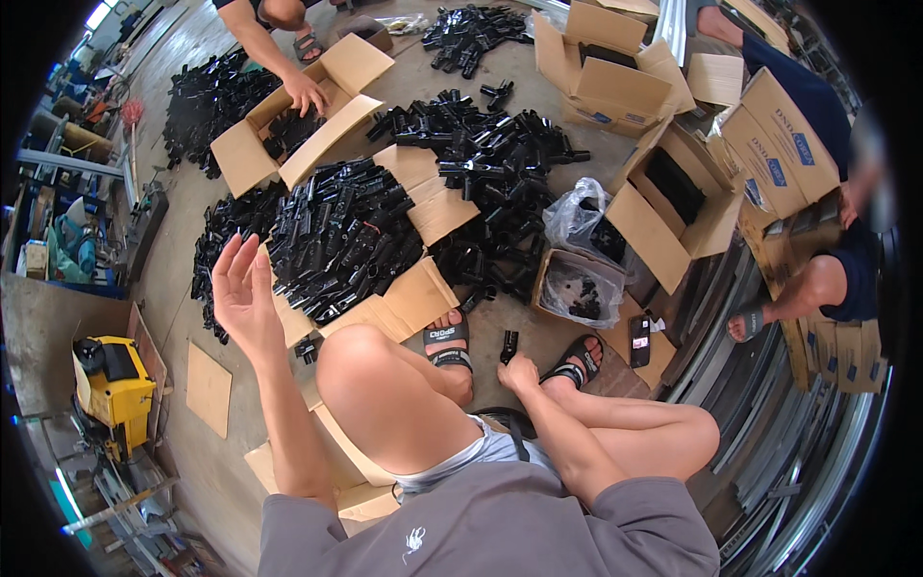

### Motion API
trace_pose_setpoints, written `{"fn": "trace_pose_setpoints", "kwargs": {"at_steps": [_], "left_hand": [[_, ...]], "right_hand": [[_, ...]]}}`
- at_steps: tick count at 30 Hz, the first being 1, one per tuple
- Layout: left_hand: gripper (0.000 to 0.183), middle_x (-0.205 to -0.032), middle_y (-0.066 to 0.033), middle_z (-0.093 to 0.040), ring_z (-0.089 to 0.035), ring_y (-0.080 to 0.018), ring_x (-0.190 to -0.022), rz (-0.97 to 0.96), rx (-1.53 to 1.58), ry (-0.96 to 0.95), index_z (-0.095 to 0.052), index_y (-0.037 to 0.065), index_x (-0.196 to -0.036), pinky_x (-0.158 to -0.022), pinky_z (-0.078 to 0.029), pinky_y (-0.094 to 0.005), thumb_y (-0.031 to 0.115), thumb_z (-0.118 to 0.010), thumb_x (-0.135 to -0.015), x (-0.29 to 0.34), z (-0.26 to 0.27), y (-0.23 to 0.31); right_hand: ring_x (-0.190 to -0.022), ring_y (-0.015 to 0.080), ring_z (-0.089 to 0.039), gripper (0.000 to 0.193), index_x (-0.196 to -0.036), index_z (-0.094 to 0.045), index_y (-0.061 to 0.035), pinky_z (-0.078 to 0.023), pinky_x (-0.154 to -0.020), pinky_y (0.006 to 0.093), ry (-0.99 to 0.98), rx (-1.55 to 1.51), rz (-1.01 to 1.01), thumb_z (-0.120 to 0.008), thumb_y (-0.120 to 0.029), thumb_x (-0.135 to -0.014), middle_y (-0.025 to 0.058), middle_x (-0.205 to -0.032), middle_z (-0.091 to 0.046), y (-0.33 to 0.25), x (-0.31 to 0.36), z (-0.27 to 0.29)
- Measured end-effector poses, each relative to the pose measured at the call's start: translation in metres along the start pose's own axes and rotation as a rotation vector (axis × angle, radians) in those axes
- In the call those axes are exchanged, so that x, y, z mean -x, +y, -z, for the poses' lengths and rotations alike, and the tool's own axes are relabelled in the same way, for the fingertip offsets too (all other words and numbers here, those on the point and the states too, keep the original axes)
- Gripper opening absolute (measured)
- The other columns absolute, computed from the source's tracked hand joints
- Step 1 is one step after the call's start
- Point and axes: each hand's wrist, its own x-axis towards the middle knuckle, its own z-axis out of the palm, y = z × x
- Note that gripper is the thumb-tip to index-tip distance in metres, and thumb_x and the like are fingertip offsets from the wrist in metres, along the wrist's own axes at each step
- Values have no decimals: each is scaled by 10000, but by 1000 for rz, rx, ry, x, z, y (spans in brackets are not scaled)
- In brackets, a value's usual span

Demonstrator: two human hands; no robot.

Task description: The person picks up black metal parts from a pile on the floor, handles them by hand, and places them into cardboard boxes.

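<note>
My right hand (520,373), low between my knees, grips a small glossy black fitting (510,342) that looks short and tube-like. Raised at the left, my left hand (244,298) has its fingers stretched and slightly curled, with nothing visible in it. Just beyond it lies a large heap of similar black fittings (341,236), resting on spread cardboard (409,300). In front of my right hand stands a small carton (550,281) lined with clear plastic, with some small black pieces inside.
Across from me a co-worker's hand (306,93) reaches into an open carton (242,162). More fittings (510,159) are piled in the middle. Open boxes (623,216) and another person's leg (812,288) are at the right. A phone (639,341) lies near my foot; a yellow machine (120,389) stands left.
</note>
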Motion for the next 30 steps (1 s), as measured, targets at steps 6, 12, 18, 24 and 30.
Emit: {"fn": "trace_pose_setpoints", "kwargs": {"at_steps": [6,12,18,24,30], "left_hand": [[396,-1235,-141,-746,-717,-223,-1118,-5,-120,-782,-674,25,-1325,-951,-557,-353,89,-741,-940,33,-65,97],[514,-1262,-192,-717,-702,-185,-1092,329,-122,-1444,-593,-70,-1392,-948,-561,-325,224,-739,-997,55,-140,91],[401,-1198,-69,-715,-665,-107,-1065,588,385,-1369,-604,-23,-1346,-947,-538,-298,177,-714,-1016,71,-185,98],[408,-1251,-56,-701,-659,-95,-1070,749,496,-1319,-551,11,-1366,-955,-526,-273,181,-701,-1027,80,-192,91],[434,-1286,-95,-706,-664,-125,-1123,806,644,-1111,-517,-11,-1422,-935,-548,-295,138,-667,-1043,94,-192,89]], "right_hand": [[-906,139,-662,526,-1221,-586,36,-595,-781,308,-408,-1040,252,-742,-402,-974,83,-1071,-658,-37,61,96],[-944,88,-617,328,-1207,-582,-24,-533,-753,277,-294,-1235,795,-740,-221,-998,37,-1095,-638,-82,155,236],[-878,33,-597,361,-1217,-597,-22,-485,-753,218,-11,-1173,833,-795,-171,-954,-8,-1015,-650,-69,158,279],[-889,50,-627,354,-1211,-601,3,-510,-765,219,133,-1133,762,-795,-139,-950,13,-1017,-689,-63,165,283],[-823,79,-660,303,-1192,-529,-20,-522,-718,225,349,-1340,693,-738,-100,-987,89,-1047,-728,-76,163,276]]}}
